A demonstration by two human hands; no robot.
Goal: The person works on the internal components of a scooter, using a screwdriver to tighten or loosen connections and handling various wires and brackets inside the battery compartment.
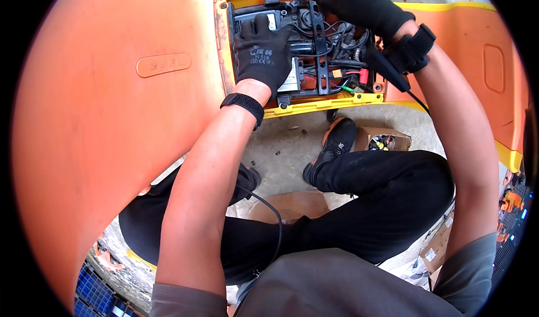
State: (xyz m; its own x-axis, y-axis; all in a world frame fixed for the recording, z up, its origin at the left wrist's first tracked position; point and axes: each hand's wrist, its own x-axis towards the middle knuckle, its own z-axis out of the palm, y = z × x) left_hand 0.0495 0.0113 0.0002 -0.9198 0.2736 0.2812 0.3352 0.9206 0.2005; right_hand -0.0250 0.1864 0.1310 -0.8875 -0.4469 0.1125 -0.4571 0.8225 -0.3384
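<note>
The bay [331, 103] in the orange body [106, 109] stands open, its wires [323, 50] exposed, so work looks unfinished — left hand [263, 53] spread over its left end, right hand [359, 5] curled above, hold impossible to tell.

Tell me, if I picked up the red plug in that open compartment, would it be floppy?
The red plug itself would probably feel stiff, since it looks like a chunky block. The red wire beside it would likely bend, being thin. It might not lift far, because that wire seems to tether it.
</note>
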